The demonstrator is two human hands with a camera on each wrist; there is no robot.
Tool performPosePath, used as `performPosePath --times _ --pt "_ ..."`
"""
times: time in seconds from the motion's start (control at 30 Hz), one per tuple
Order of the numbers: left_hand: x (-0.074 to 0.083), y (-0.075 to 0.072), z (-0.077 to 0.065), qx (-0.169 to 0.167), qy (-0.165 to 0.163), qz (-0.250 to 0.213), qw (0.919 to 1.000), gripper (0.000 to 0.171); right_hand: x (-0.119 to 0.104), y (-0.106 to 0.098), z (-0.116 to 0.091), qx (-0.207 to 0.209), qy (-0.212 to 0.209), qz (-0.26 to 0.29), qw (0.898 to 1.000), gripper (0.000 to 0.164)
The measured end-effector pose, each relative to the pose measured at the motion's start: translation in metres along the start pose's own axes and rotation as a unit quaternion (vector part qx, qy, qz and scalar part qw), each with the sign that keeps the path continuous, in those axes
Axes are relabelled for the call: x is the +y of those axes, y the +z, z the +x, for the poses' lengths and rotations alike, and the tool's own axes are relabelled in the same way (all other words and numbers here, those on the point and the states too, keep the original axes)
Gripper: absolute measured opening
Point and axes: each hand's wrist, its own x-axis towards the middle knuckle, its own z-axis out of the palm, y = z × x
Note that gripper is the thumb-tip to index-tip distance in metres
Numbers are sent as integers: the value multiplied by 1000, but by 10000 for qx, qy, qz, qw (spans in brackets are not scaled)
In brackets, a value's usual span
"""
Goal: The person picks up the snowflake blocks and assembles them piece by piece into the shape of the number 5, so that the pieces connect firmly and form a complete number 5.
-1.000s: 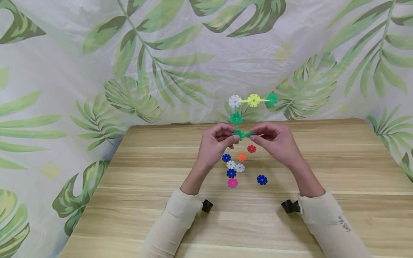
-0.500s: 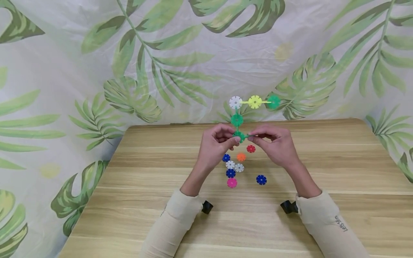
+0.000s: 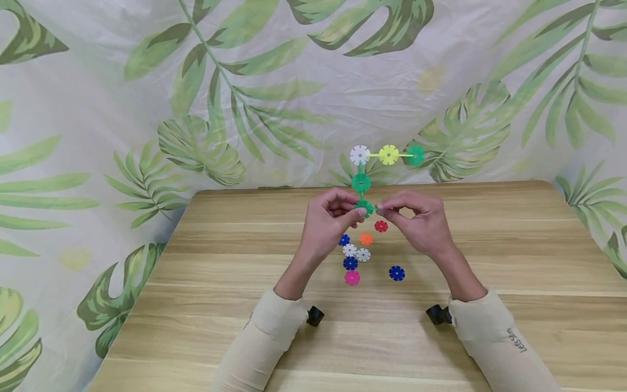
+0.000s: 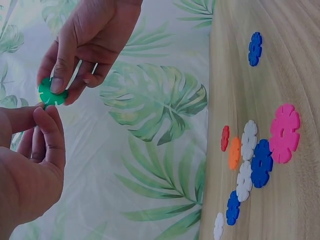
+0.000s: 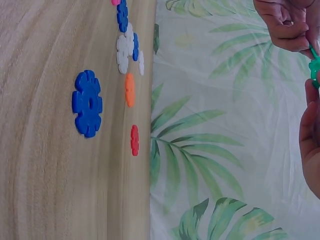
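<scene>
My left hand [image 3: 327, 223] pinches the lowest green snowflake disc [image 3: 364, 208] of a joined chain held up above the table. Over it stand another green disc [image 3: 361, 182] and a white one [image 3: 360, 155]. A yellow disc [image 3: 388, 154] and a further green disc [image 3: 415, 155] run rightward from the white one. My right hand [image 3: 416, 220] pinches a loose green disc [image 4: 52, 92] between thumb and fingertips, right at the edge of the left hand's disc. In the head view the fingers hide most of that loose disc.
Loose discs lie on the wooden table [image 3: 196, 326] below the hands: red [image 3: 381, 226], orange [image 3: 366, 238], pink [image 3: 352, 277], plus several white and blue ones. A blue disc [image 3: 397, 273] lies apart at the right. Leaf-patterned cloth [image 3: 274, 109] hangs behind the table.
My right hand has moved slightly left, bringing its green disc against the left hand's disc and turning it out of sight. The chain has shifted slightly right.
</scene>
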Motion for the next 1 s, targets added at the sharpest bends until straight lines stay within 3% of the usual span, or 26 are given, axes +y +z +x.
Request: performPosePath --times 0.1,0.37,0.63,1.0 --pt "1 1 -1 -61 34 -37 10000 14 0 -1 0 6 -101 36 9999 39" --pt "2 2 -2 -55 -28 -32 10000 13 0 -1 1 11 -213 -383 9990 25" --pt "1 3 -1 -19 -25 -27 10000 13 -1 2 1 37 -376 -557 9977 29" --pt "-2 3 1 -184 -45 1 9998 15 0 -2 2 -61 -58 -707 9975 27"
